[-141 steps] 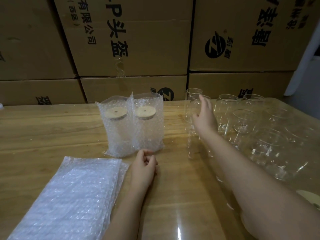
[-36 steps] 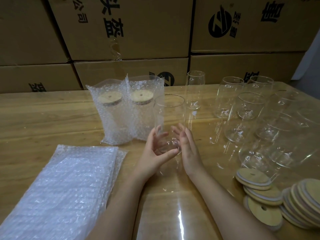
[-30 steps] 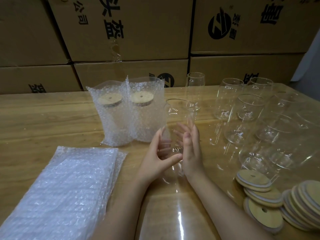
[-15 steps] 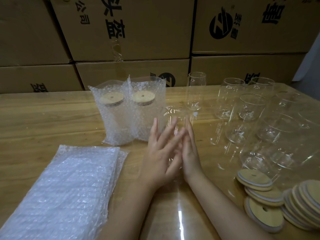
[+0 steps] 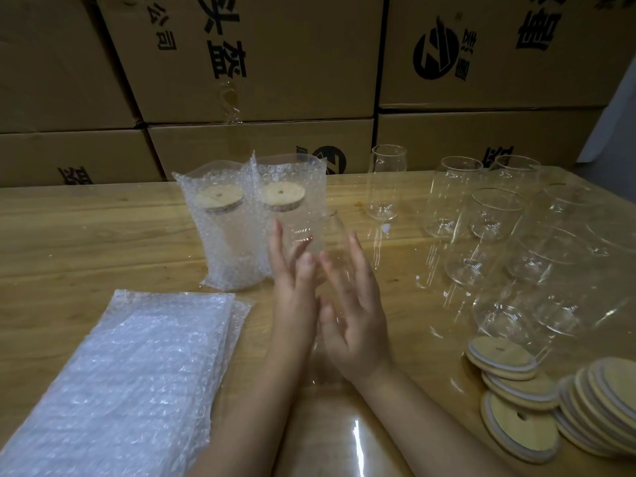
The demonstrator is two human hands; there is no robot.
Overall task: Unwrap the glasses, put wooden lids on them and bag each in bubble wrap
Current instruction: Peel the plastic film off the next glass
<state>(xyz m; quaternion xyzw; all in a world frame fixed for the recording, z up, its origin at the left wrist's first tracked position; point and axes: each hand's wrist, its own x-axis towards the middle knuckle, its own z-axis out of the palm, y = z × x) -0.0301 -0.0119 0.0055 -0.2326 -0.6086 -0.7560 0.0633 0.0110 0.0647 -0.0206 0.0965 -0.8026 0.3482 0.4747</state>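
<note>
Splayed out straight and fairly wide, the fingers (image 5: pixel 356 259) of the right hand (image 5: pixel 358 325) and the left hand (image 5: pixel 294 304) are laid flat on either side of a clear glass (image 5: pixel 327 235). It's sandwiched between the two palms with its mouth tipped away, just in front of two bagged glasses (image 5: pixel 223 242). Nothing is curled round it. It looks like a thin clear wrap is being worked off, though the film itself can hardly be made out.

This is probably best done with light, even pressure, so the glass gets rolled rather than squeezed. It should also be kept low over the surface (image 5: pixel 86 235) in case it slips.

Further out, a stack of bubble wrap bags (image 5: pixel 130 373) is laid on the left and more glasses (image 5: pixel 457 197) are crowded on the right. Wooden lids (image 5: pixel 509 366) are piled near the right edge. Printed cartons (image 5: pixel 258 56) are stacked up behind it all.
</note>
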